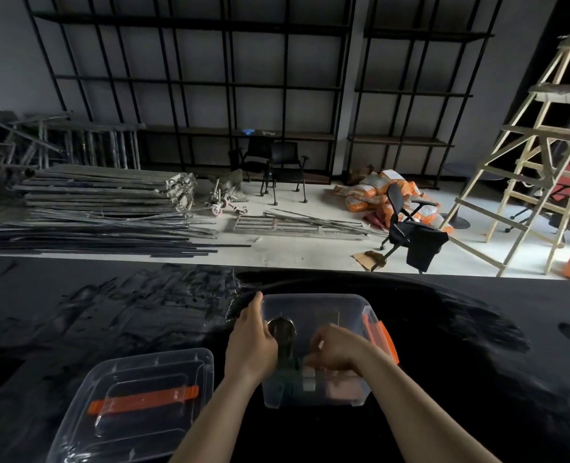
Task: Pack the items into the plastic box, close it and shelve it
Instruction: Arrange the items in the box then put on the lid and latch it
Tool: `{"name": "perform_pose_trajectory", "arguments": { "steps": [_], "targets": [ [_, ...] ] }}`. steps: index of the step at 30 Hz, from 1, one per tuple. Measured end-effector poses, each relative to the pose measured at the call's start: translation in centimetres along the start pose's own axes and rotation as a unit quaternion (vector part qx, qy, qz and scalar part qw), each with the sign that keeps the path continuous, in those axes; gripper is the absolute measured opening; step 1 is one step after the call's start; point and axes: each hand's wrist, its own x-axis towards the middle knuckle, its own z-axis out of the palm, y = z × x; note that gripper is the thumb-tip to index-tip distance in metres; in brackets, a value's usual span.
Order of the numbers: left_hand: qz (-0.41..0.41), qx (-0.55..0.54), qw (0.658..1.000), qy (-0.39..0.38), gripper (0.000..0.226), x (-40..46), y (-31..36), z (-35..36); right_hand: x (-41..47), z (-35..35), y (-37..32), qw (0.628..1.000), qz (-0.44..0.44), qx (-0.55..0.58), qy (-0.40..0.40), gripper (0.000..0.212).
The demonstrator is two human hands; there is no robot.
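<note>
The black surface [443, 345] is carrying everything here, and no readable writing is showing anywhere. The clear plastic box [313, 305] is sitting open at centre, its lid [133, 399] with the orange handle lying flat just to its left. The left hand [251, 342] is gripping the box's left rim. The right hand [335, 349] is reaching inside, fingers curled over blurred items; a round metal object [282, 327] is lying between the hands.

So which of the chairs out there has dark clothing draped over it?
The tilted office chair beside the wooden ladder; the two chairs by the shelving are bare.
</note>
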Motion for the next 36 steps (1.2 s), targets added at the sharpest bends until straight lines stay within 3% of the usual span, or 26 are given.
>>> {"name": "perform_pose_trajectory", "arguments": {
  "steps": [3,8,15,17,20,24,26,31,36],
  "targets": [
    [0.001,-0.007,1.000,0.007,0.059,-0.1,0.0,0.0,0.2,-0.3,-0.3,0.997,0.028,0.043,-0.060,0.041],
    [0.001,-0.010,1.000,0.016,0.061,-0.2,0.0,0.0,0.5,-0.3,-0.1,0.995,0.024,0.048,-0.081,0.037],
    [-0.005,0.001,1.000,0.011,0.064,-0.4,0.3,-0.2,0.1,-0.8,-0.3,0.981,0.010,0.190,-0.032,0.081],
    [-0.013,0.002,1.000,0.004,0.070,-0.4,0.4,-0.2,0.1,-0.9,-0.9,0.969,0.002,0.246,-0.034,0.076],
    [-0.024,-0.003,1.000,-0.003,0.088,-0.4,0.4,-0.2,-0.5,-0.8,-2.1,0.955,-0.025,0.291,-0.044,0.040],
    [-0.023,-0.008,1.000,-0.014,0.087,-0.6,0.7,-0.5,1.1,0.6,-2.0,0.948,0.034,0.311,0.061,0.022],
    [-0.019,-0.005,1.000,-0.008,0.081,-0.6,0.7,-0.5,1.8,0.8,-1.7,0.936,0.078,0.326,0.108,0.028],
    [-0.019,0.006,1.000,-0.006,0.079,-0.4,0.5,-0.4,2.0,0.5,-2.1,0.905,0.120,0.408,-0.007,0.046],
    [-0.016,0.010,1.000,-0.016,0.087,-0.4,0.5,-0.4,2.7,1.1,-2.0,0.904,0.104,0.414,-0.028,0.046]
  ]
}}
